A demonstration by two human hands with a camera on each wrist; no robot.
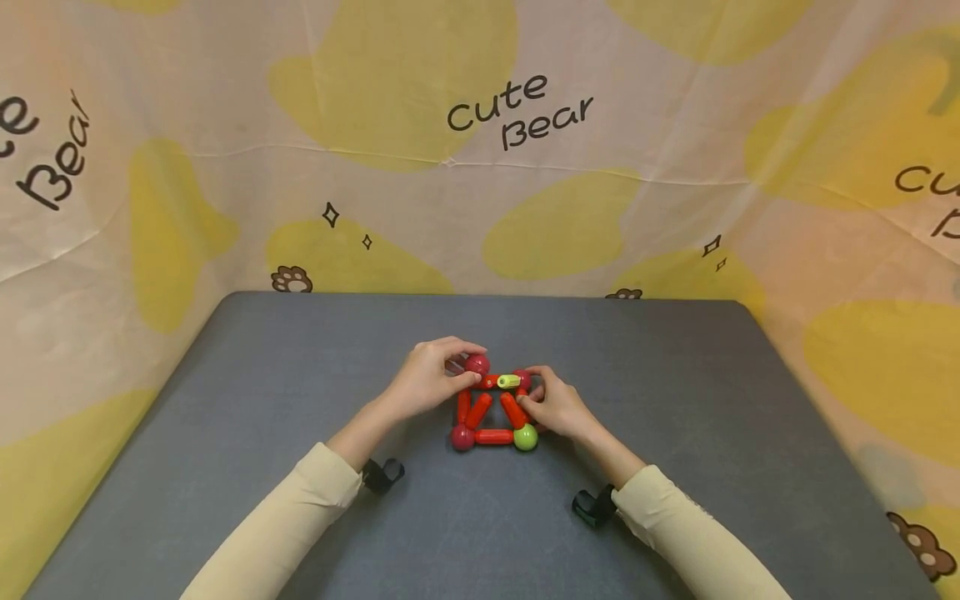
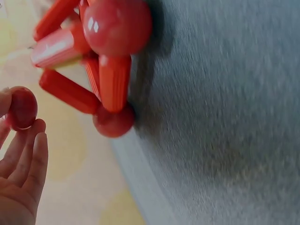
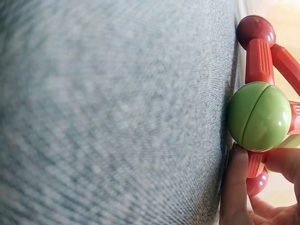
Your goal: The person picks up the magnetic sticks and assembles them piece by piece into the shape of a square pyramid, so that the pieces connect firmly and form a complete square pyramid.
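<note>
A square frame of magnetic rods and balls lies on the grey table. Its near side is a red rod (image 1: 495, 437) between a dark red ball (image 1: 462, 437) and a green ball (image 1: 526, 437). Two more red rods, one of them a slanting rod (image 1: 478, 411), rise from these near balls. My left hand (image 1: 423, 379) pinches a loose-looking red ball (image 2: 23, 108) above the far left corner. At the right side, my right hand (image 1: 558, 406) pinches a red side rod (image 3: 255, 165) behind the green ball. A yellow-green rod (image 1: 508, 381) shows near the far right ball (image 1: 522, 379).
The grey table (image 1: 300, 358) spreads around the frame. A patterned cloth (image 1: 420, 225) hangs behind it and at both sides. Black wrist mounts, a left mount (image 1: 384, 475) and a right mount (image 1: 594, 506), stick out beside the sleeves.
</note>
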